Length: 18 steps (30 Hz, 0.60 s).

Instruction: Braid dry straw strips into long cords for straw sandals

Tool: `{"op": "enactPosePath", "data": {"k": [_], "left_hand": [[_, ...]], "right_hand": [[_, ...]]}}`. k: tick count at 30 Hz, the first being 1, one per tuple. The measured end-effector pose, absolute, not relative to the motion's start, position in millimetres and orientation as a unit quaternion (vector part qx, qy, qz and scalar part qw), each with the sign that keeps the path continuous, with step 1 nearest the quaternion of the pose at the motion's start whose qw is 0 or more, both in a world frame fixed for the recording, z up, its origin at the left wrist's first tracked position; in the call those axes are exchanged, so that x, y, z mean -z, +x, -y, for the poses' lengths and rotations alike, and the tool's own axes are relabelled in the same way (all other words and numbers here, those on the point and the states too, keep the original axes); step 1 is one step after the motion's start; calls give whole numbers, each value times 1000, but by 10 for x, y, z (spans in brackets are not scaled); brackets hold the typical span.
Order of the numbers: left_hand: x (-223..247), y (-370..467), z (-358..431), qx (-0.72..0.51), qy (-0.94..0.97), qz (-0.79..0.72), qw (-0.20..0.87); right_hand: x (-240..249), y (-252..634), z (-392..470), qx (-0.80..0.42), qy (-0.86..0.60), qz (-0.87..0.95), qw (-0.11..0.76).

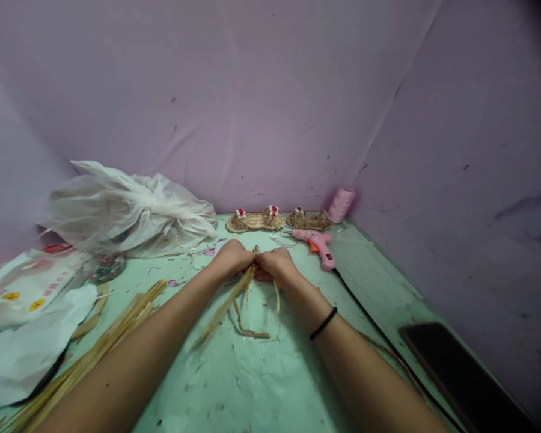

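My left hand (235, 257) and my right hand (274, 263) meet at the middle of the table, both closed on a bundle of dried straw strands (249, 278). A short knotted or braided tip pokes up between the thumbs. Loose strands hang down below the hands toward me, some long and pale. A thin twisted straw cord (252, 334) trails onto the green tabletop under them. Curled fingers hide the exact spot where the strands are gripped. My right wrist wears a black band (323, 323).
Woven straw pieces with red and white beads (258, 221) lie by the back wall, beside a pink thread spool (341, 204). A pink glue gun (314, 242) rests right of my hands. Plastic bags (148, 210) and straw (121, 328) are left; a dark phone (460, 373) is right.
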State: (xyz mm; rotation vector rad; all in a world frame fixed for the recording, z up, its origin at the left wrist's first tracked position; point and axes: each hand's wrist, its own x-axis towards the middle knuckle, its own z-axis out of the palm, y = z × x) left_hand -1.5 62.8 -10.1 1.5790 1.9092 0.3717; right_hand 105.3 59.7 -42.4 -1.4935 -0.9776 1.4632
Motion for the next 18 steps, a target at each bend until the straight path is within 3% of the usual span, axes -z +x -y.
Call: {"op": "enactPosePath", "data": {"k": [4, 11, 18], "left_hand": [[112, 46, -687, -119, 562, -729, 373], [8, 19, -807, -6, 624, -697, 353], [81, 52, -692, -126, 563, -709, 405]], "right_hand": [[327, 1073, -592, -622, -600, 379, 330], [240, 1101, -612, -616, -615, 406, 277], [368, 1140, -610, -455, -675, 523, 252]]}}
